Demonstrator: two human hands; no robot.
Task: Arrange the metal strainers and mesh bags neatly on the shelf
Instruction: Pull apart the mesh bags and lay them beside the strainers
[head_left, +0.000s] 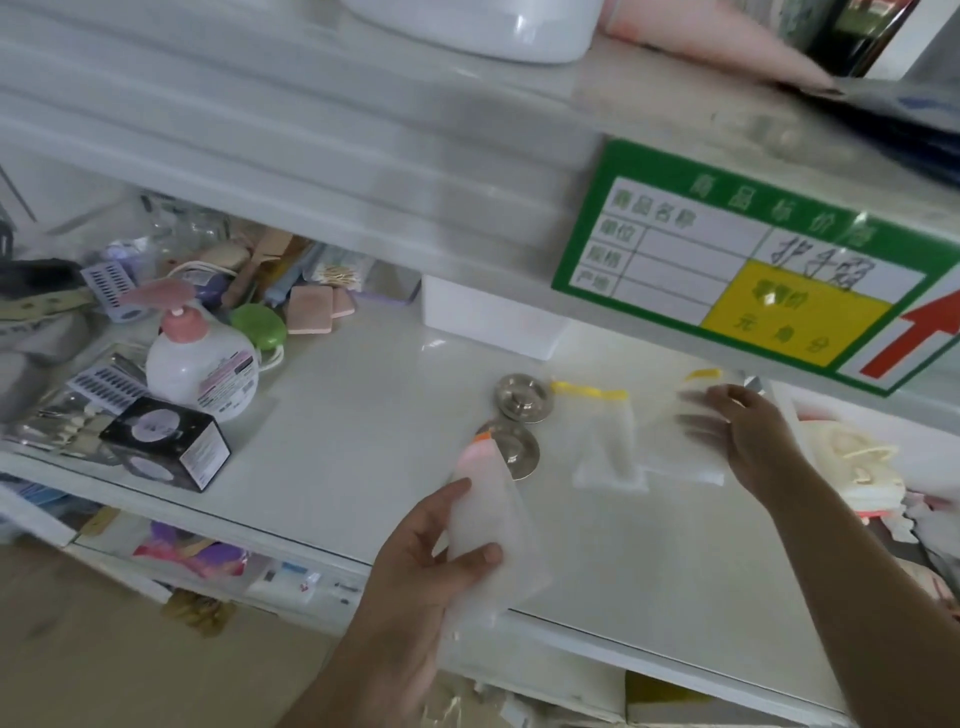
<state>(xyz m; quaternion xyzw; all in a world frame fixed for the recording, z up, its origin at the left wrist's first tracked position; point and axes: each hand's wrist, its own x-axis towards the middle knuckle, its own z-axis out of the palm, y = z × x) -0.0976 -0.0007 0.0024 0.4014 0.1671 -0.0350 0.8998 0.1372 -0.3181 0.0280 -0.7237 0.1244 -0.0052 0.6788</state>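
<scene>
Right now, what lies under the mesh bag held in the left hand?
Under the held mesh bag shows part of the nearer metal strainer on the white shelf. The bag covers the strainer's left edge.

Bright, diffuse light; shadows faint. Soft glare patches on glossy shelf surface (395, 415) and price label (748, 270). Overall softness – motion blur heaviest on right hand (737, 436). Wide-angle bending at frame edges
</scene>
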